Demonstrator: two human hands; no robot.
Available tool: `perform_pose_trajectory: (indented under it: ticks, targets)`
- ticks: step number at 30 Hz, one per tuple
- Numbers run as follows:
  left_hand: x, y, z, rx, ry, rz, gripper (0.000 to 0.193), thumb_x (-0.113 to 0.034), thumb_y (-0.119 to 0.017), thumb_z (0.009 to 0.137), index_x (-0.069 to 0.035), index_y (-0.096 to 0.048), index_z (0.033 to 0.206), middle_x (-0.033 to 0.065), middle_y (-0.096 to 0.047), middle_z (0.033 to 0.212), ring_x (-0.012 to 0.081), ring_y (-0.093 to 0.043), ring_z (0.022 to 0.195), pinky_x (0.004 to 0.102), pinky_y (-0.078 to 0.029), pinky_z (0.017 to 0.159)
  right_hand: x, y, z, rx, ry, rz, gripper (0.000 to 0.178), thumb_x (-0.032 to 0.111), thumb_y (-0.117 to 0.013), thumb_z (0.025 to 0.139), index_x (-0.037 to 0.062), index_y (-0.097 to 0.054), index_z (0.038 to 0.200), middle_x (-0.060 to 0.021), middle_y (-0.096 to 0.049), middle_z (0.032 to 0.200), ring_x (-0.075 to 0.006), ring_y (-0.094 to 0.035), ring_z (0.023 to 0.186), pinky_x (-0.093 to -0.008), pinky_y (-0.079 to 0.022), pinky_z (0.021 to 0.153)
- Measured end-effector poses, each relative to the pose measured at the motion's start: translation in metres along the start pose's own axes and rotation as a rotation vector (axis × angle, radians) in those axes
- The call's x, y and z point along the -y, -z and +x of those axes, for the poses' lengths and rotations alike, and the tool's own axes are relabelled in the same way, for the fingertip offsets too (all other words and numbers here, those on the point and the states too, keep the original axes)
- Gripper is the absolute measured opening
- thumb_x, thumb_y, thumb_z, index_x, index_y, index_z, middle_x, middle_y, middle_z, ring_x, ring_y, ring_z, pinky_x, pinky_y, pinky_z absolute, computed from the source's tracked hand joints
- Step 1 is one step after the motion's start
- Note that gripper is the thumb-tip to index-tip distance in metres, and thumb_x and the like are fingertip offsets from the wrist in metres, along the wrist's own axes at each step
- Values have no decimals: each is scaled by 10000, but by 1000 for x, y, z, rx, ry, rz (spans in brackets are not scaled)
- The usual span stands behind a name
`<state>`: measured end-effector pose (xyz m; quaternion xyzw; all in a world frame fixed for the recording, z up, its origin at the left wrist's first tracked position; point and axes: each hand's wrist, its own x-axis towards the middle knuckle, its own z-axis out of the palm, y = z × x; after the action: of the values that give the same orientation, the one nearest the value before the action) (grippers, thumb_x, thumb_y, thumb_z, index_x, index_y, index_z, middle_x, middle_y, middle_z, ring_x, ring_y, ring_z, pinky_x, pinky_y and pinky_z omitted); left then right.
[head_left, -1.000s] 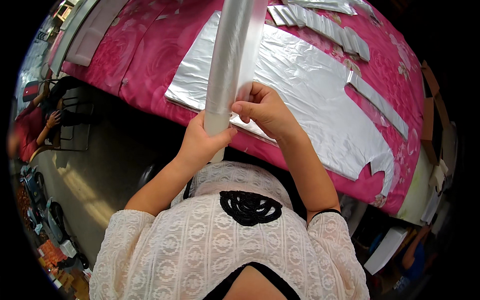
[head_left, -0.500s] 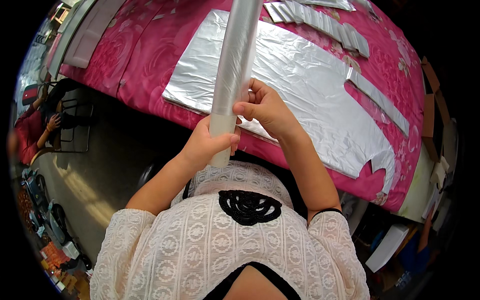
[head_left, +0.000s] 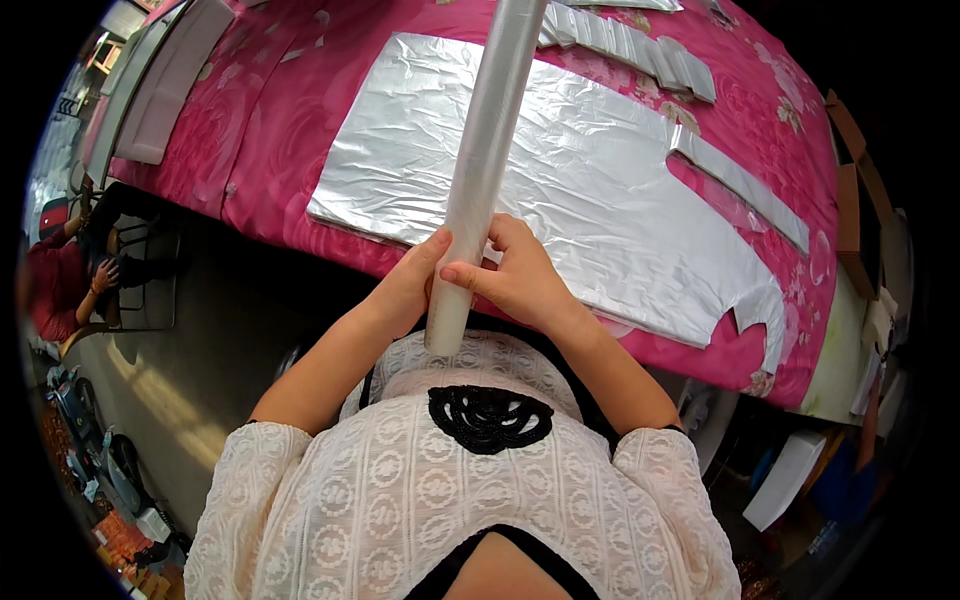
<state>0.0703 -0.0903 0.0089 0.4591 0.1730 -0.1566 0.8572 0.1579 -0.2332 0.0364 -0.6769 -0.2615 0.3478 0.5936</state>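
Note:
A long roll of clear plastic film [head_left: 492, 130] leans away from me over the table edge, its pale bare core end [head_left: 447, 330] close to my blouse. My left hand [head_left: 408, 285] is wrapped round the lower part from the left, thumb pointing up along it. From the right, my right hand [head_left: 520, 275] grips the same part, thumb across the front; its other fingertips are partly hidden at the roll's side. Beneath the roll lies a flat stack of silvery plastic bags [head_left: 590, 180] with cut-out handle shapes at the right end.
A pink flowered cloth [head_left: 270, 150] covers the table. Folded silvery packs [head_left: 640, 55] line its far side, and a narrow folded strip [head_left: 745, 190] lies by the stack. Cardboard boxes [head_left: 858, 220] stand at right. Another person [head_left: 65, 270] sits at far left.
The roll's lower end has come a little closer to me. My left hand has slid up the roll, its thumb now along the side; my right hand has moved slightly lower.

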Motion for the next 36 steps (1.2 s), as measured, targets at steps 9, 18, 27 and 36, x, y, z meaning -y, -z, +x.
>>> perform_pose_trajectory:
  ticks: [9,18,27,36]
  targets:
    - [-3,-4,-17,-227,170,644,337,-322,-626,852,-12,-580,975,49,-593,729,113,-576,614,266,-482,555,-22,24,-24,-518,438,-691,469,258,-757,698,25,-599,1073,-131,-578,1085,-298,-533,1020,-397,-430,875]
    - [19,11,-32,-190,256,830,275,-242,-636,827,0,-585,946,48,-611,712,112,-584,615,284,-478,585,-55,27,19,-18,654,-953,261,308,-615,812,73,-626,925,-48,-606,951,-220,-538,991,-381,-379,943]
    - [14,20,-34,-116,321,714,226,-195,-615,838,3,-568,937,37,-584,706,101,-549,601,270,-461,563,-53,185,43,-542,52,-491,280,245,-638,831,21,-639,1000,-67,-657,907,-190,-609,759,-335,-494,688]
    - [12,25,-34,-89,352,644,224,-191,-615,833,1,-565,936,33,-579,708,105,-548,595,275,-463,562,-40,193,56,28,-343,71,181,239,-647,866,59,-626,867,30,-585,743,-38,-532,648,-191,-428,582]
